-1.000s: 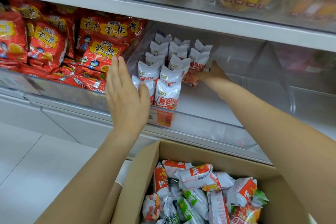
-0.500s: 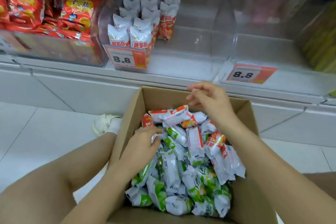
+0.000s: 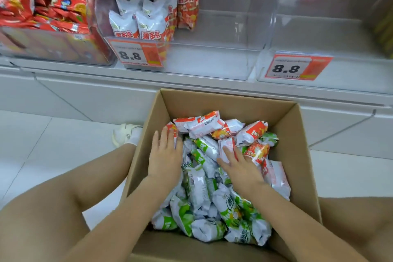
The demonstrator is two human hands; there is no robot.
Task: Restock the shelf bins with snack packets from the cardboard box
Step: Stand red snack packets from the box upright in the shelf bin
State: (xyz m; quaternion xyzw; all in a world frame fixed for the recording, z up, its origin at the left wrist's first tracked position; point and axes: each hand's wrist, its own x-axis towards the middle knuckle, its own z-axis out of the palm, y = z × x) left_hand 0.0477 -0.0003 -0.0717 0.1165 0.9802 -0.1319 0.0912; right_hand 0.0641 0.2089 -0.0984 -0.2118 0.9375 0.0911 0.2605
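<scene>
My left hand (image 3: 164, 155) and right hand (image 3: 238, 162) had dropped from the bin (image 3: 212, 66) into the box (image 3: 223, 100), fingers spread flat on packets (image 3: 204, 127), nothing gripped yet.

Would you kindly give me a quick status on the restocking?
Left hand and right hand flat and open on packets in the cardboard box. Nothing gripped yet. Middle bin part filled, nothing blocking it.
</scene>
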